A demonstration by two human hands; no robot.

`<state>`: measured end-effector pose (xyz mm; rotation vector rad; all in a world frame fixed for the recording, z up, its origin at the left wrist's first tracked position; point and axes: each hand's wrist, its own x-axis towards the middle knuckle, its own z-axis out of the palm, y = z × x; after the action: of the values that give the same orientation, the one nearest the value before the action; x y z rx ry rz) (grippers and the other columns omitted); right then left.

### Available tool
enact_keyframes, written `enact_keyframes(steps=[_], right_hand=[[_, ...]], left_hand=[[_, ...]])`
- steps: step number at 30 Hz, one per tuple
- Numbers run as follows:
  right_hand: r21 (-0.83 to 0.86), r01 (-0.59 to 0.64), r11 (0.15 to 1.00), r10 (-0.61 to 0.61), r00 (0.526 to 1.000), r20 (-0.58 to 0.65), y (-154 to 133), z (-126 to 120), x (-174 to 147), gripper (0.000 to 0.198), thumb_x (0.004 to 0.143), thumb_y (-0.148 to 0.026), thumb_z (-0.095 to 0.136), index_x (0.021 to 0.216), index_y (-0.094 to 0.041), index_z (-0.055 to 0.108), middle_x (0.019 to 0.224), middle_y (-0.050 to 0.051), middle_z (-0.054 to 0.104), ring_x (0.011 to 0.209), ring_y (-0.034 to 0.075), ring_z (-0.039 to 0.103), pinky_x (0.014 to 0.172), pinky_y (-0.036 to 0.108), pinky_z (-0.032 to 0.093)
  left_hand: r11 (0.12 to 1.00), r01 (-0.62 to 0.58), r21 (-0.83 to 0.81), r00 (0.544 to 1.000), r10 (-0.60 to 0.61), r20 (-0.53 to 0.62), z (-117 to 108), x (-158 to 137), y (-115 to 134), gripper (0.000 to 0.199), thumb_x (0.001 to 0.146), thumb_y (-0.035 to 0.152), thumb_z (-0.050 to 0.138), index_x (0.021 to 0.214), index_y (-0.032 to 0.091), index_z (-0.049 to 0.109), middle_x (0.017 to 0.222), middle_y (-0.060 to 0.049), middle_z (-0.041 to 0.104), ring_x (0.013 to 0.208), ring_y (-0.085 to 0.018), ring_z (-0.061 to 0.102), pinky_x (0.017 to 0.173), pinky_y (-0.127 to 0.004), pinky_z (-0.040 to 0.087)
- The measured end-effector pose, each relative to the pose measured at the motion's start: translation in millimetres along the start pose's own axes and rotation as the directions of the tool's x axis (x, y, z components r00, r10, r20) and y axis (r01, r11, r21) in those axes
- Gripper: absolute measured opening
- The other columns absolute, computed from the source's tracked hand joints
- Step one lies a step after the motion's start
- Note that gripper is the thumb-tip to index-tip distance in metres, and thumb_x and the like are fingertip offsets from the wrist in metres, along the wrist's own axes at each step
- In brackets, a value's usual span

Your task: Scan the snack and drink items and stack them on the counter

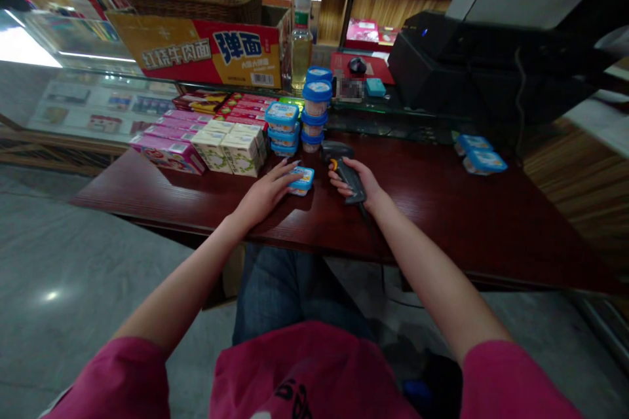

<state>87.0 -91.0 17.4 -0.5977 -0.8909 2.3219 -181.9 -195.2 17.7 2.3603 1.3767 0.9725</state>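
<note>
My left hand point(265, 195) is on a small blue-lidded tub point(303, 178) that rests on the dark red-brown counter point(417, 203); its fingers lie over the tub's left side, and the thumb is mostly hidden. A black barcode scanner point(350, 182) is gripped in my right hand point(368, 183), its head pointing left toward the tubs and its cable hanging down past the counter's front edge. Just beyond my hands stand a stack of rectangular blue-lidded tubs point(283, 126) and a taller stack of round blue-lidded cups point(315, 105).
Cream cartons point(240, 150), pink boxes point(167, 147) and red boxes point(246, 107) line the left side. A noodle carton point(196, 52) and a bottle point(301, 46) stand behind. More blue-lidded tubs point(481, 156) sit at right, near black counter equipment point(457, 72).
</note>
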Motion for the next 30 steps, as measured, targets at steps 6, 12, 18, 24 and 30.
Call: enact_keyframes(steps=[6, 12, 18, 24, 30], right_hand=[[0.010, 0.048, 0.999, -0.047, 0.995, -0.091, -40, -46, -19, 0.023, 0.099, -0.038, 0.050, 0.099, -0.016, 0.057, 0.071, 0.001, 0.055, 0.046, 0.008, 0.036, 0.032, 0.013, 0.027], [0.022, 0.121, 0.992, -0.117, 0.983, -0.144, -61, -69, -39, 0.021, 0.097, -0.038, 0.052, 0.096, -0.017, 0.056, 0.070, 0.000, 0.052, 0.046, 0.008, 0.033, 0.031, 0.012, 0.026], [0.004, 0.208, 0.978, -0.204, 0.965, -0.164, -70, -82, -56, 0.021, 0.097, -0.039, 0.051, 0.096, -0.018, 0.056, 0.070, 0.000, 0.052, 0.046, 0.009, 0.035, 0.031, 0.015, 0.028], [0.038, 0.238, 0.971, -0.230, 0.961, -0.153, -71, -88, -50, 0.023, 0.098, -0.039, 0.048, 0.097, -0.017, 0.054, 0.069, -0.002, 0.050, 0.044, 0.009, 0.035, 0.031, 0.015, 0.029], [0.076, 0.204, 0.976, -0.191, 0.970, -0.149, -67, -82, -43, 0.022, 0.099, -0.037, 0.045, 0.099, -0.017, 0.054, 0.069, -0.002, 0.050, 0.045, 0.009, 0.038, 0.032, 0.016, 0.031]], left_hand=[[0.703, 0.321, -0.635, 0.916, -0.400, 0.020, 34, 39, 6, 0.046, 0.097, 0.047, 0.060, 0.134, 0.020, 0.065, 0.142, -0.012, 0.065, 0.130, -0.031, 0.063, 0.110, -0.052, 0.052], [0.159, 0.305, -0.939, 0.855, -0.480, 0.196, 80, 105, 20, 0.038, 0.101, 0.043, 0.058, 0.133, 0.024, 0.057, 0.142, -0.012, 0.065, 0.123, -0.024, 0.068, 0.109, -0.053, 0.054], [0.020, 0.247, -0.969, 0.908, -0.355, 0.224, 119, 163, 33, 0.040, 0.108, 0.043, 0.041, 0.145, 0.028, 0.045, 0.151, -0.012, 0.058, 0.129, -0.028, 0.066, 0.112, -0.057, 0.052], [-0.194, 0.257, -0.947, 0.848, -0.425, 0.317, 116, 178, 27, 0.040, 0.099, 0.021, 0.051, 0.139, 0.025, 0.054, 0.147, -0.008, 0.062, 0.138, -0.025, 0.058, 0.116, -0.048, 0.050], [-0.336, 0.218, -0.916, 0.819, -0.448, 0.359, 105, 174, 31, 0.047, 0.088, 0.016, 0.058, 0.135, 0.016, 0.059, 0.134, -0.013, 0.070, 0.137, -0.029, 0.059, 0.119, -0.047, 0.048]])
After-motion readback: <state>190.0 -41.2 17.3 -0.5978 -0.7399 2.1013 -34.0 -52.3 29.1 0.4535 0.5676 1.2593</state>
